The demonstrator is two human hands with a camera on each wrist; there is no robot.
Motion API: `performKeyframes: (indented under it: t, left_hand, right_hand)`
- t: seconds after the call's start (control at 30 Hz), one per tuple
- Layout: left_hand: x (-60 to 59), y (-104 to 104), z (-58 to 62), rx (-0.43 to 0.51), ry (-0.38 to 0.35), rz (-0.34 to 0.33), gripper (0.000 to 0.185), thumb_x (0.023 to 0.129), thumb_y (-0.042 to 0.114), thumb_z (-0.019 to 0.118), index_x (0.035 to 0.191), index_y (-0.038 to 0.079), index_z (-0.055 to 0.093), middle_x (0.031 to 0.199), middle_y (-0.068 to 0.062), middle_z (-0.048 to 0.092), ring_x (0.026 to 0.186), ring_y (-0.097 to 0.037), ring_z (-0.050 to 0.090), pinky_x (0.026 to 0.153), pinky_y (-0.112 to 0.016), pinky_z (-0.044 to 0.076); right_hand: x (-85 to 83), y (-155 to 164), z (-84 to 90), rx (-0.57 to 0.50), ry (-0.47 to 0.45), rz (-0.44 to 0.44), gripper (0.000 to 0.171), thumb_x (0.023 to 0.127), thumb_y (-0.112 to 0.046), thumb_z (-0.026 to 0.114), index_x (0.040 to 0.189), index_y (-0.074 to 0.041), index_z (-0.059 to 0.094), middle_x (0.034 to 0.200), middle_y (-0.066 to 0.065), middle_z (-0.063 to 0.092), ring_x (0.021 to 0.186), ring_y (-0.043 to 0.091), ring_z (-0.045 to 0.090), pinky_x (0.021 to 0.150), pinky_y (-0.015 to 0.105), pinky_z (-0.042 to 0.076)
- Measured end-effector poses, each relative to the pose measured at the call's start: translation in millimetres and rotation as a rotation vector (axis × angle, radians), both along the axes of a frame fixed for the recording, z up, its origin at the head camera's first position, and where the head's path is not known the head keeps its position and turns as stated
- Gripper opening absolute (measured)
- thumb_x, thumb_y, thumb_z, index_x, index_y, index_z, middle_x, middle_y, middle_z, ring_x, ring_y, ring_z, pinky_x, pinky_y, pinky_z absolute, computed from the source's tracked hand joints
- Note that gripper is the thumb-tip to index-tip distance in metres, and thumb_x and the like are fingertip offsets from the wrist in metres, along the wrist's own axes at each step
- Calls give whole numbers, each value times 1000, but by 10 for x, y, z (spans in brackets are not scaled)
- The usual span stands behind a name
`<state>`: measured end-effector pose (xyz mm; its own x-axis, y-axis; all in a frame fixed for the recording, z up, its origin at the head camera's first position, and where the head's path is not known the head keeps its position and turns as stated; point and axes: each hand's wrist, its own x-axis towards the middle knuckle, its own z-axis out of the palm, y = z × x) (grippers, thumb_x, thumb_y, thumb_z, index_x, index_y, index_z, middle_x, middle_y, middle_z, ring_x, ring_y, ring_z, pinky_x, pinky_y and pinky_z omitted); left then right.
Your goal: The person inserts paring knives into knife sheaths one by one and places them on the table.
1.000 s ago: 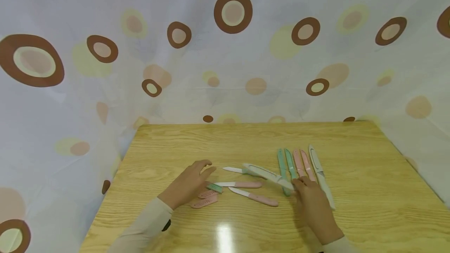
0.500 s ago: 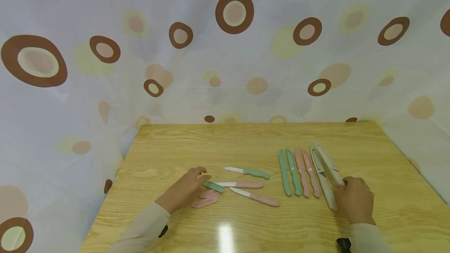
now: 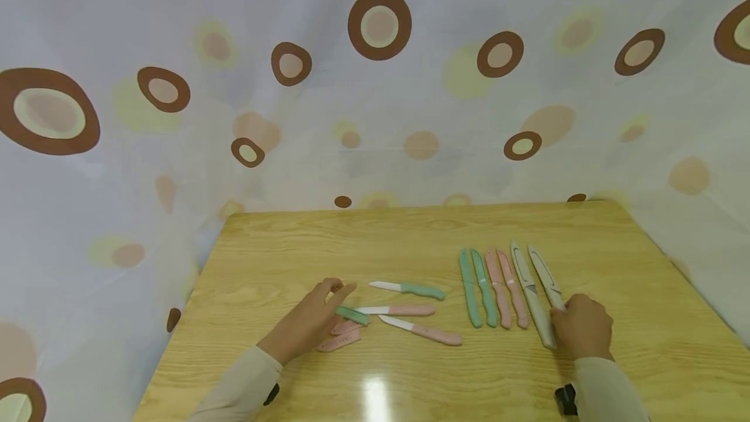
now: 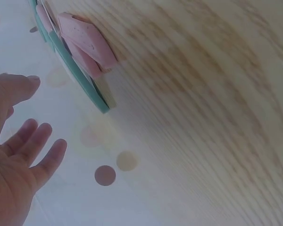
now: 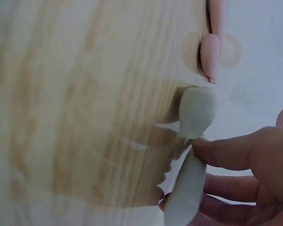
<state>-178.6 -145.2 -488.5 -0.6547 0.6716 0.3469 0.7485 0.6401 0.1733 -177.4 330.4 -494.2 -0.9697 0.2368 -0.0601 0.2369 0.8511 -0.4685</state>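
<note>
My right hand (image 3: 561,319) pinches the handle of a grey sheathed knife (image 3: 545,277) that lies at the right end of a row of sheathed knives. In the right wrist view my thumb (image 5: 226,149) presses on that grey handle (image 5: 185,190), and a second grey handle (image 5: 197,110) lies just beyond it. My left hand (image 3: 329,299) is open with straight fingers beside a green sheath (image 3: 353,315) and two pink sheaths (image 3: 340,337). In the left wrist view the hand (image 4: 23,150) is apart from the green sheath (image 4: 80,77); I cannot tell if it touches.
The row holds two green (image 3: 476,288), two pink (image 3: 505,288) and two grey sheathed knives. Three bare-bladed knives lie mid-table: one green-handled (image 3: 408,289), two pink-handled (image 3: 400,310) (image 3: 423,330). The wooden table (image 3: 398,233) is backed by a spotted curtain (image 3: 375,83).
My right hand carried the grey sheathed knife from the table's middle to the right end of the row and set it beside the other grey one. The left hand barely moved.
</note>
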Motion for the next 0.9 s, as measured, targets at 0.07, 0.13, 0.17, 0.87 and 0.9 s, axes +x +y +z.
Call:
performKeyframes:
  t: [0.07,0.13,0.17,0.87,0.9]
  left_hand:
    - [6,4,-8,-4,6,-4,70,81,-1,74,141,5,40,124,-14,49,84,-12,52,71,-21,50]
    - [13,9,-4,-17,7,2,69,81,0,74,141,6,40,123,-13,49,83,-11,51,71,-20,50]
    - [15,10,-2,-24,9,6,69,81,0,74,141,6,40,123,-13,50,83,-10,50,71,-20,49]
    - [11,50,-21,-132,92,30,27,79,8,78,103,8,64,103,-5,56,89,-16,55,71,-24,52]
    - [-9,63,-14,-150,81,36,27,81,9,78,104,8,65,103,-5,57,90,-17,55,72,-25,52]
  right_hand:
    - [-14,-1,1,0,-31,2,27,88,-11,60,77,14,62,63,18,61,54,26,56,44,39,46]
    - [-17,-4,11,-3,-42,12,27,88,-11,60,74,12,62,60,15,60,52,24,55,43,36,45]
    - [-16,-7,17,-3,-43,16,27,88,-11,60,72,11,62,59,14,60,51,23,54,42,35,44]
    - [74,-257,143,133,-9,60,39,93,-25,57,100,13,64,89,33,64,68,44,61,53,55,49]
    - [97,-320,159,144,6,74,41,93,-26,58,105,13,63,94,34,63,71,47,61,55,58,49]
